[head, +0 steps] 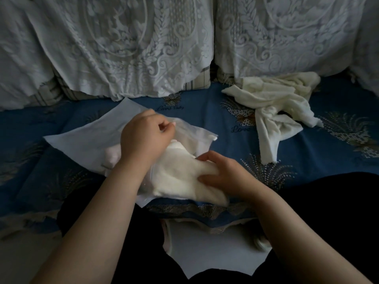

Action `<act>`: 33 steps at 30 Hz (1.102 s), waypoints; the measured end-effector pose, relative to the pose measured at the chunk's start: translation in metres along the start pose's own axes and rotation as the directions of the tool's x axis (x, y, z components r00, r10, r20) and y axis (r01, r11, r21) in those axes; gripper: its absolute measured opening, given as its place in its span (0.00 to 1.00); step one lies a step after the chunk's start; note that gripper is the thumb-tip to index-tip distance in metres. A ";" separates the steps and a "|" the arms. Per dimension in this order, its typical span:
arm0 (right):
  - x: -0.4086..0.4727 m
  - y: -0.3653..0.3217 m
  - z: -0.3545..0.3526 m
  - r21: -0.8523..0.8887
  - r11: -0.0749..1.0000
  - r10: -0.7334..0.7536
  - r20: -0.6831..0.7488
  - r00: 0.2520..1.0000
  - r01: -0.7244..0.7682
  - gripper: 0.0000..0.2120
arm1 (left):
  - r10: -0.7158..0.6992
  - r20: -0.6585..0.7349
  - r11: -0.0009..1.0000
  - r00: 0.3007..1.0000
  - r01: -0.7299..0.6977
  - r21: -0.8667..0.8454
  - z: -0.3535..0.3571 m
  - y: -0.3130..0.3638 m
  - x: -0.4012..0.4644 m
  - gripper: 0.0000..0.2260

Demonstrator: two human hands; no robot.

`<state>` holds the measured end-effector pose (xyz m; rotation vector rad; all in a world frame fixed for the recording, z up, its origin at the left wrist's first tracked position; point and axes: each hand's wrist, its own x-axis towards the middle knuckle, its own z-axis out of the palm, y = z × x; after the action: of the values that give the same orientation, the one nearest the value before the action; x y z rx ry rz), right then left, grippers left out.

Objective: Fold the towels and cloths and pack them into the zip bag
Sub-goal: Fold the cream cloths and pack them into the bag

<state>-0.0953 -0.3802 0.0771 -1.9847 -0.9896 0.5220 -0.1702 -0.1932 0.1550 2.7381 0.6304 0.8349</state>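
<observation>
**A:** so where's this at? Looks like packing is already underway.

**B:** Yeah, partway I'd say. The zip bag (pixel 82 140) is lying flat on the blue bedspread (pixel 205 111), left of centre, mouth facing right. There's a pale lump already inside it toward the left, could be a cloth packed in, but it's too hazy through the plastic to be sure. A folded white towel (pixel 180 173) is halfway through the opening right now, near end still sticking out.

**A:** and what's left?

**B:** That crumpled cream towel (pixel 274 107) far right, near the lace-covered cushions (pixel 127 48). Not folded at all, well apart from the bag. So my guess is at least one more fold-and-pack, then zipping it shut.

**A:** what are the hands doing?

**B:** Left hand (pixel 143 136) is up over the bag, fingers curled and pinching the upper edge of the bag's mouth, lifting it open. Right hand (pixel 223 175) is nearer and lower, fingers curled onto the sticking-out end of the folded towel, thumb on top, gripping it. Reads like it's feeding it leftward into the bag. Both forearms come in from the near edge.
</observation>
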 end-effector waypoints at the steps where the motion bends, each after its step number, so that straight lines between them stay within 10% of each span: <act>1: -0.002 0.000 0.002 0.056 0.998 -0.009 -0.065 0.998 0.012 0.18 | 0.006 0.018 1.000 1.000 -0.006 -0.004 0.000 0.001 0.001 0.09; 7: 0.014 -0.006 0.028 0.487 0.864 0.373 -0.448 0.813 -0.128 0.17 | 0.016 0.031 1.000 0.999 -0.016 -0.004 -0.002 0.011 -0.005 0.10; 15: 0.048 -0.027 0.057 0.586 0.810 0.372 -0.511 0.775 -0.003 0.12 | 0.083 0.008 0.996 0.997 -0.082 -0.036 -0.003 0.027 -0.012 0.12; 24: 0.065 -0.022 0.047 0.808 0.567 0.508 -0.186 0.841 -0.163 0.06 | 0.000 0.069 0.991 0.998 0.009 -0.131 0.015 0.026 -0.025 0.05; 29: 0.027 -0.003 0.071 0.911 0.138 0.514 0.270 0.814 -0.389 0.34 | 0.036 0.119 0.975 0.992 -0.009 -0.222 0.023 0.017 -0.030 0.08; 33: 0.046 -0.014 0.067 0.894 0.199 0.431 0.287 0.856 -0.401 0.28 | -0.049 0.167 0.891 0.985 0.119 -0.438 0.020 0.015 -0.030 0.06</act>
<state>-0.1180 -0.3055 0.0513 -1.0616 0.0697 1.0784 -0.1755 -0.2217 0.1287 2.3091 0.4540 0.6459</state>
